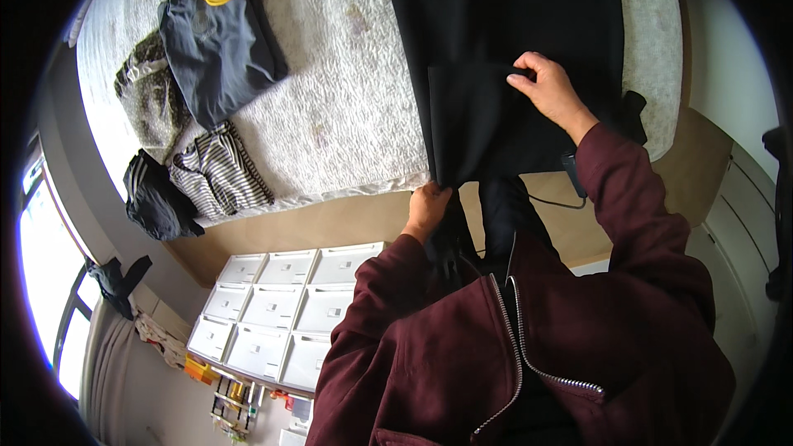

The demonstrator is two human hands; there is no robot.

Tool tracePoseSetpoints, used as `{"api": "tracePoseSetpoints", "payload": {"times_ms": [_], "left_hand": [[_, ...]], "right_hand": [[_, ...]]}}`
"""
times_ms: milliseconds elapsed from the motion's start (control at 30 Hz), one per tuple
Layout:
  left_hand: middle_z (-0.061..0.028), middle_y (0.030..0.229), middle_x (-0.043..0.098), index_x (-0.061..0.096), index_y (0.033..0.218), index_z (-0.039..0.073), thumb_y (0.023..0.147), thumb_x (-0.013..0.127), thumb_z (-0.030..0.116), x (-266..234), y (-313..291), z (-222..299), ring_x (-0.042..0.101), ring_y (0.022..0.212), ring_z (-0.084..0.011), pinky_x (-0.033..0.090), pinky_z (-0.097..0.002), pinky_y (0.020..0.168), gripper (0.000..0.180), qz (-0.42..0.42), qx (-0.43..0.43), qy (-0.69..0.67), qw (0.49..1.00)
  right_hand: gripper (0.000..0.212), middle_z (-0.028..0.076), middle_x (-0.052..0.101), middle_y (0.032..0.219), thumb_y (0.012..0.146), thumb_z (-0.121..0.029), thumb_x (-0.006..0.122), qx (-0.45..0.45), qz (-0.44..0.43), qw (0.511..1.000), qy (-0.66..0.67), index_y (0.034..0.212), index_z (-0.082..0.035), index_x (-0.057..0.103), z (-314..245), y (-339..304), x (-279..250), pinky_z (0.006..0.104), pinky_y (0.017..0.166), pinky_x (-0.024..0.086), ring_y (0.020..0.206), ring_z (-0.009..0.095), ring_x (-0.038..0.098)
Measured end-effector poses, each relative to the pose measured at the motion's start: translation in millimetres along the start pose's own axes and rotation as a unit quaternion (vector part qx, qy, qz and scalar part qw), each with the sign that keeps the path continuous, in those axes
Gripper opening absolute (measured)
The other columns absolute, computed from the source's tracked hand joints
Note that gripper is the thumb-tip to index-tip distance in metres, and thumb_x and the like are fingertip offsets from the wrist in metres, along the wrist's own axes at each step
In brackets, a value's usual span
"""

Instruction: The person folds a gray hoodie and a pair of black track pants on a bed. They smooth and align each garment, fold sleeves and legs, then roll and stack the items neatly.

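Note:
A large black garment (504, 8) lies spread over the bed, its near part doubled over into a flap (467, 111). At the near left corner of the cloth, my left hand (427, 210) is closed on the black fabric, right by the bed's edge. My right hand (552, 92) is over the flap's far edge, with thumb and fingers curled together on the dark cloth. The exact spot it pinches is hard to make out against the black. What kind of garment it is does not show clearly.
The bed has a white textured cover (339, 74). Left on it lie a grey garment with a yellow cord (223, 41), a patterned garment (153, 99), a striped garment (221, 169) and dark clothing (157, 198). White drawers (273, 306) stand below left. A cable (557, 203) hangs near my right arm.

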State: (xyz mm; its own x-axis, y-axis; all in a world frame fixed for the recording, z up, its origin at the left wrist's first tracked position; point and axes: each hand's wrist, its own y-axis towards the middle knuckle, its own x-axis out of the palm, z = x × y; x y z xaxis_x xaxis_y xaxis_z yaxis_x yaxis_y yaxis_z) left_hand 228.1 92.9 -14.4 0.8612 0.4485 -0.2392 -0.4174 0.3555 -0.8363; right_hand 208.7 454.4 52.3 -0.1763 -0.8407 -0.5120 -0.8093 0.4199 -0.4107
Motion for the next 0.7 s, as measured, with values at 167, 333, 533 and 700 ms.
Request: {"api": "tracePoseSetpoints", "payload": {"times_ms": [167, 333, 533, 700], "left_hand": [[-0.0228, 0.091, 0.069, 0.071, 0.092, 0.005, 0.087, 0.058, 0.035, -23, -7, 38, 0.065, 0.090, -0.0436, 0.052, -0.0498, 0.077, 0.033, -0.036, 0.011, 0.280, 0.959], [-0.0169, 0.091, 0.066, 0.064, 0.104, 0.003, 0.089, 0.060, 0.011, -55, -18, 126, 0.068, 0.084, -0.0308, 0.054, -0.0388, 0.075, 0.017, 0.051, 0.211, 0.147, 0.965], [-0.0078, 0.089, 0.058, 0.032, 0.151, 0.006, 0.090, 0.059, 0.001, -62, 54, 212, 0.063, 0.082, -0.0165, 0.054, -0.0283, 0.071, 0.067, -0.009, 0.188, -0.125, 0.974], [-0.0066, 0.090, 0.060, 0.025, 0.155, 0.008, 0.092, 0.058, 0.002, -68, 71, 239, 0.063, 0.074, -0.0146, 0.054, -0.0267, 0.070, 0.072, -0.046, 0.153, -0.076, 0.984]], "right_hand": [[0.025, 0.007, 0.060, 0.094, 0.082, -0.008, 0.075, -0.033, 0.093, 0.994, -0.051, 0.098, -0.003, 0.057, 3, -3, 10, 0.0288, 0.067, 0.049, 0.070, 0.017, 0.054], [0.019, 0.007, 0.062, 0.092, 0.085, -0.004, 0.071, -0.034, 0.214, 0.974, -0.074, 0.100, -0.004, 0.059, -12, -5, 0, 0.0279, 0.064, 0.052, 0.071, 0.019, 0.062], [0.036, 0.017, 0.069, 0.097, 0.090, -0.005, 0.057, -0.048, -0.095, 0.984, 0.141, 0.125, -0.006, 0.057, -48, 14, 15, 0.0413, 0.070, 0.054, 0.078, 0.032, 0.068], [0.047, 0.019, 0.070, 0.087, 0.090, -0.007, 0.057, 0.044, -0.028, 0.995, 0.090, 0.136, -0.008, 0.049, -41, 30, 10, 0.0451, 0.071, 0.054, 0.077, 0.037, 0.067]]}}
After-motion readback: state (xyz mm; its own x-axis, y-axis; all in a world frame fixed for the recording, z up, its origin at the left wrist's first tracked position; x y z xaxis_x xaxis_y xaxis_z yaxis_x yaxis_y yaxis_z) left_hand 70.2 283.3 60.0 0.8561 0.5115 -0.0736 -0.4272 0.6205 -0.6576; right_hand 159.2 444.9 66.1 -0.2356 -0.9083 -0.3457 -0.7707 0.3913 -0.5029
